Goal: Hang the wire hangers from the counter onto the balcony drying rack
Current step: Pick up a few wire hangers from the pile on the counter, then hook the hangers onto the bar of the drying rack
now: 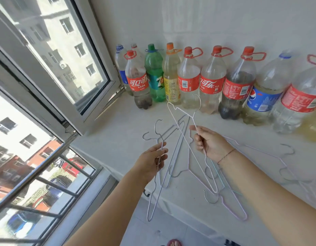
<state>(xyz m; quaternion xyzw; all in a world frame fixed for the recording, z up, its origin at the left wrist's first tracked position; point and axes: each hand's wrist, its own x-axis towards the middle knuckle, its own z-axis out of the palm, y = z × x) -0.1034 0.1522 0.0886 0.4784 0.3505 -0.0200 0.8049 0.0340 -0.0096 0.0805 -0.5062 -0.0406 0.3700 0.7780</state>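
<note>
My right hand [209, 143] grips a white wire hanger [182, 119] by its neck and holds it above the counter, hook toward the bottles. My left hand [151, 162] pinches a grey wire hanger [154, 197] near its hook, its body hanging down past the counter's front edge. Several more wire hangers [230, 203] lie tangled on the white counter [118, 137] between and beneath my hands, and another pale hanger [285, 157] lies further right. No drying rack is in view.
A row of large plastic bottles [189, 79] lines the wall at the counter's back. An open window sash [52, 55] swings inward on the left, with metal guard bars [47, 181] below it. The tiled floor [153, 228] shows beneath the counter edge.
</note>
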